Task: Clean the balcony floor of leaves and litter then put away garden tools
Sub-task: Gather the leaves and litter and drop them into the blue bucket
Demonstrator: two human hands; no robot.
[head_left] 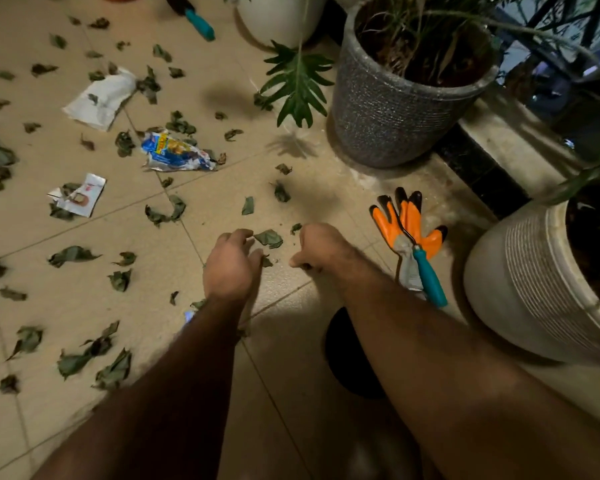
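Several dry green leaves lie scattered over the beige tile floor. One curled leaf lies between my two hands. My left hand hovers beside it with the fingers bent loosely downward, holding nothing I can see. My right hand is curled into a fist just right of the leaf; its inside is hidden. Litter lies farther out: a white paper bag, a blue snack wrapper and a small white-and-red wrapper. Orange gloves and a teal-handled hand tool lie at the right.
A grey textured pot stands at the back right, a white ribbed pot at the near right, another white pot at the top. A second teal-handled tool lies at the far edge. A black round object sits under my right forearm.
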